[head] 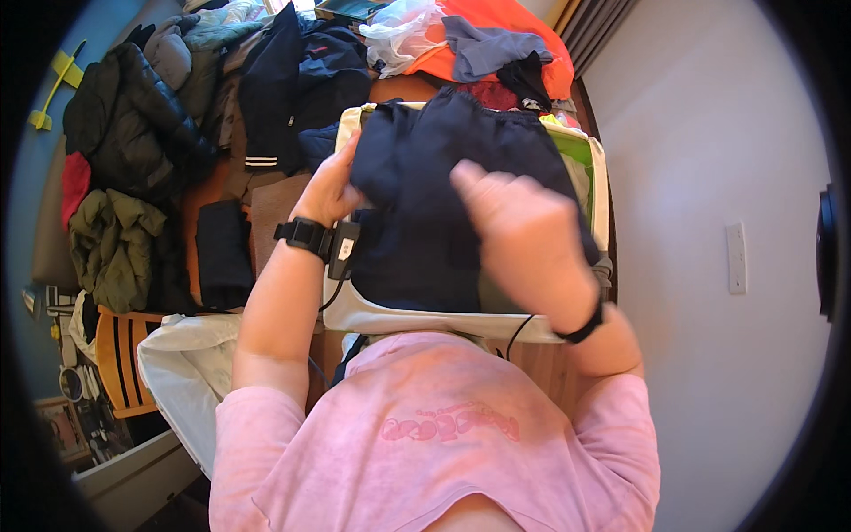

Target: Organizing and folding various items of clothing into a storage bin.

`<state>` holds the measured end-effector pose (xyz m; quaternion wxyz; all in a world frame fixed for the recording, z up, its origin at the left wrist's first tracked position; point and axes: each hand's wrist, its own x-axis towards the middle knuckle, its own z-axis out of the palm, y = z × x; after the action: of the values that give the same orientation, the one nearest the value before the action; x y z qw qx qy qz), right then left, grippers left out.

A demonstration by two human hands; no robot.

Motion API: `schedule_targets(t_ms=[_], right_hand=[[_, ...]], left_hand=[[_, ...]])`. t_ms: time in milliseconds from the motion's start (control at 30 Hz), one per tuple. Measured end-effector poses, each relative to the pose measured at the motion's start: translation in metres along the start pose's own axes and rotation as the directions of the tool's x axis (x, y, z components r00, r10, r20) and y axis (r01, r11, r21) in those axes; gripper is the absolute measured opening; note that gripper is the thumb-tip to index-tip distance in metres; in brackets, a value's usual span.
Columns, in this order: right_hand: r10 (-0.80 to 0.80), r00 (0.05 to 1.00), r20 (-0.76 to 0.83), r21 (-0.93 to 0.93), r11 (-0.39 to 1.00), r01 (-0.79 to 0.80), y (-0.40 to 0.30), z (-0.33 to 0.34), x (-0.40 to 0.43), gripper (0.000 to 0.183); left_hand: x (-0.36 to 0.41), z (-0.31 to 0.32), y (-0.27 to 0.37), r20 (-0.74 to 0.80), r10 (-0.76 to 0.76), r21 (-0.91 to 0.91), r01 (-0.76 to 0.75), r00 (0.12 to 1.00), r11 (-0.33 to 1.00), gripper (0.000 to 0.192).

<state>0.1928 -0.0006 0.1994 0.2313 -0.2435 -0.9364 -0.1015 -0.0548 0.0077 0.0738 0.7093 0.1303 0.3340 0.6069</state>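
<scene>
A pair of dark trousers (425,219) with a gathered waistband lies spread over a white-rimmed fabric storage box (439,322). My left hand (332,183) grips the left side of the trousers, its thumb towards me and its fingers partly hidden behind the cloth. Over the right half of the trousers is my right hand (525,233), blurred, with curled fingers. Whether it pinches any cloth cannot be made out. The box's green lining (577,147) shows at the right, beside some paler cloth inside.
A black jacket (299,86), a dark puffer coat (126,126) and an olive garment (113,246) are piled at the left. Folded black cloth (224,253) lies nearer. Beyond the box are an orange bag (558,60) and grey cloth (488,50). A wall (691,166) bounds the right.
</scene>
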Motion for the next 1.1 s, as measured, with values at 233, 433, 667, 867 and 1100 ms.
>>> schedule_targets(t_ms=[233,433,667,867,1100], right_hand=[[-0.136,0.965,0.225,0.012,0.99,0.137,-0.076,0.164,-0.083,0.033],[-0.141,0.882,0.449,0.537,0.832,-0.141,-0.065,0.146,-0.077,0.055],[0.67,0.737,0.09,0.311,0.684,-0.66,0.047,0.184,-0.11,0.067],[0.563,0.26,0.785,0.542,-0.419,-0.728,0.045,0.178,-0.105,0.065],[0.667,0.573,0.476,0.844,-0.163,-0.512,0.047,0.171,-0.091,0.043]], left_hand=[[-0.004,-0.043,-0.037,-0.172,0.053,0.628,0.069,0.984,0.775,0.086],[-0.004,-0.005,-0.041,-0.19,0.185,0.85,0.067,0.964,0.523,0.093],[0.034,-0.047,-0.066,-0.244,0.14,0.817,0.126,0.96,0.562,0.066],[-0.001,0.004,-0.05,-0.328,0.082,0.674,0.172,0.941,0.718,0.056],[-0.016,0.006,-0.045,-0.122,0.244,0.58,-0.13,0.962,0.804,0.049]])
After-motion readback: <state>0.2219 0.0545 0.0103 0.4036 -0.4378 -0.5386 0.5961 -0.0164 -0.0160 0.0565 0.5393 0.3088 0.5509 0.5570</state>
